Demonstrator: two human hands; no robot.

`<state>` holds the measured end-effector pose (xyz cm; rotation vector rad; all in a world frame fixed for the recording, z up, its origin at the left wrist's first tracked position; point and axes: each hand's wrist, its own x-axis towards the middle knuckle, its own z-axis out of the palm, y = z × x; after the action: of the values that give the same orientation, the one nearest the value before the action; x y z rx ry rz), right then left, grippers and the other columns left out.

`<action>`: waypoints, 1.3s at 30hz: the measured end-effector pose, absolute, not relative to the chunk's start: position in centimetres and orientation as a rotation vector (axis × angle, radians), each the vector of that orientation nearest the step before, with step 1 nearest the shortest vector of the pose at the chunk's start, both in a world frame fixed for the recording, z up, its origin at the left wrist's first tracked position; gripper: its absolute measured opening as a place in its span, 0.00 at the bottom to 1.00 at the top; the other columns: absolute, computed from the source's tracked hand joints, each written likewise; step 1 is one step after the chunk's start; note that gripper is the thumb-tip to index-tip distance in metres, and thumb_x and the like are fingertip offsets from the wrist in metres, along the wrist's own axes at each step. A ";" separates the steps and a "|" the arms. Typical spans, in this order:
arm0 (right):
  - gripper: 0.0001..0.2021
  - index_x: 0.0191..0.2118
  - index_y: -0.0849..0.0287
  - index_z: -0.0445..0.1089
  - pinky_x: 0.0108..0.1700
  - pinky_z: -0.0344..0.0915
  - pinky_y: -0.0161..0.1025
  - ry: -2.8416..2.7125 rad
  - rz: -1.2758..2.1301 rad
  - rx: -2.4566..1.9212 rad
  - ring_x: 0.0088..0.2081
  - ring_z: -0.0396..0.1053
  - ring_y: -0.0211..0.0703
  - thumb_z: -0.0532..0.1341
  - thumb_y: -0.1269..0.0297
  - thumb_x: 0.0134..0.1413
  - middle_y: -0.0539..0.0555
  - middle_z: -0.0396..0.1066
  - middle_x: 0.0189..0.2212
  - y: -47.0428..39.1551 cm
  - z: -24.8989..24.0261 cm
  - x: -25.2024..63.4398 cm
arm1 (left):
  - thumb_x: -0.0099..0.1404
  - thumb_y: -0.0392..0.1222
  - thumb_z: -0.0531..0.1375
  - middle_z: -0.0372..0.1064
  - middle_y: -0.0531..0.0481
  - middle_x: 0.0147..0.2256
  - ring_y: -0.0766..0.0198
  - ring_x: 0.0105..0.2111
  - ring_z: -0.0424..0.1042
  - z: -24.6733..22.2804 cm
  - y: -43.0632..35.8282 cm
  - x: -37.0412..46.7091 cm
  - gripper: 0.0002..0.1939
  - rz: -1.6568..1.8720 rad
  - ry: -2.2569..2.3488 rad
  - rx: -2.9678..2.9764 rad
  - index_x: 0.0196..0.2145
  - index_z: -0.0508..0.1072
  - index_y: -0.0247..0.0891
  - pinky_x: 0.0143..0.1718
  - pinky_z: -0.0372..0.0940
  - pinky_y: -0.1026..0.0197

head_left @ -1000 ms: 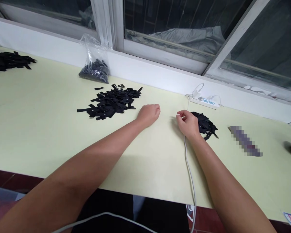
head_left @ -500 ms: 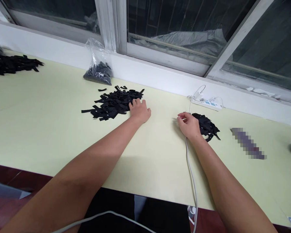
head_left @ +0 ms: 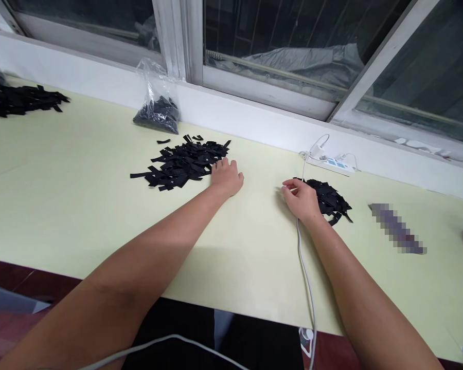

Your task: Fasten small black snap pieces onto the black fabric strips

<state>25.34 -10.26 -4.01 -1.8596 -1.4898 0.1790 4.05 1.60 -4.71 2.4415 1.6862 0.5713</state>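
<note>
Black, flat, fabric-like strips (head_left: 181,163) lie heaped just left of the left hand (head_left: 227,179), whose fingers spread loosely at the heap's edge; its palm is hidden, so I cannot tell whether it holds one. Narrowly curled, seemingly empty, the right hand (head_left: 303,199) rests beside a smaller heap of similar black strips (head_left: 330,198). Both heaps probably sit there for short reaches.
</note>
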 end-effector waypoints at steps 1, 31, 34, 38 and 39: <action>0.13 0.40 0.57 0.75 0.34 0.63 0.39 -1.489 0.182 -1.861 0.26 0.67 0.40 0.58 0.58 0.52 0.53 0.75 0.32 -10.2 -4.1 25.4 | 0.69 0.48 0.50 0.60 0.32 0.57 0.43 0.58 0.58 -4.7 1.6 4.0 0.22 0.572 1.662 2.457 0.54 0.66 0.31 0.60 0.52 0.45; 0.16 0.47 0.57 0.74 0.45 0.66 0.43 -1.689 0.125 -1.794 0.38 0.72 0.45 0.59 0.60 0.54 0.57 0.75 0.43 -10.0 -4.6 25.1 | 0.66 0.43 0.55 0.74 0.45 0.42 0.54 0.45 0.69 -5.1 0.3 5.8 0.11 0.698 0.811 2.621 0.36 0.77 0.40 0.50 0.64 0.52; 0.17 0.49 0.57 0.74 0.51 0.65 0.46 -1.807 0.097 -1.751 0.45 0.71 0.49 0.60 0.60 0.54 0.58 0.74 0.48 -9.9 -4.9 25.0 | 0.67 0.41 0.54 0.75 0.45 0.41 0.55 0.44 0.69 -5.0 0.1 5.9 0.11 0.708 0.803 2.625 0.35 0.76 0.39 0.48 0.63 0.52; 0.18 0.51 0.56 0.74 0.57 0.61 0.49 -1.908 0.096 -1.718 0.53 0.68 0.52 0.60 0.61 0.55 0.58 0.73 0.51 -9.7 -5.2 25.0 | 0.68 0.40 0.52 0.74 0.47 0.40 0.56 0.43 0.69 -4.8 -0.2 5.8 0.11 0.715 0.715 2.630 0.36 0.74 0.39 0.47 0.62 0.53; 0.18 0.51 0.56 0.74 0.58 0.61 0.49 -1.916 0.100 -1.712 0.53 0.67 0.52 0.59 0.61 0.55 0.58 0.73 0.51 -9.6 -5.2 25.0 | 0.69 0.40 0.51 0.74 0.48 0.40 0.57 0.43 0.69 -4.8 -0.3 5.8 0.11 0.705 0.691 2.629 0.37 0.74 0.40 0.48 0.61 0.53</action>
<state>24.99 -9.64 -5.15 -1.7122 -1.9163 0.0997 5.79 -0.30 -4.76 2.6291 0.6908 0.7048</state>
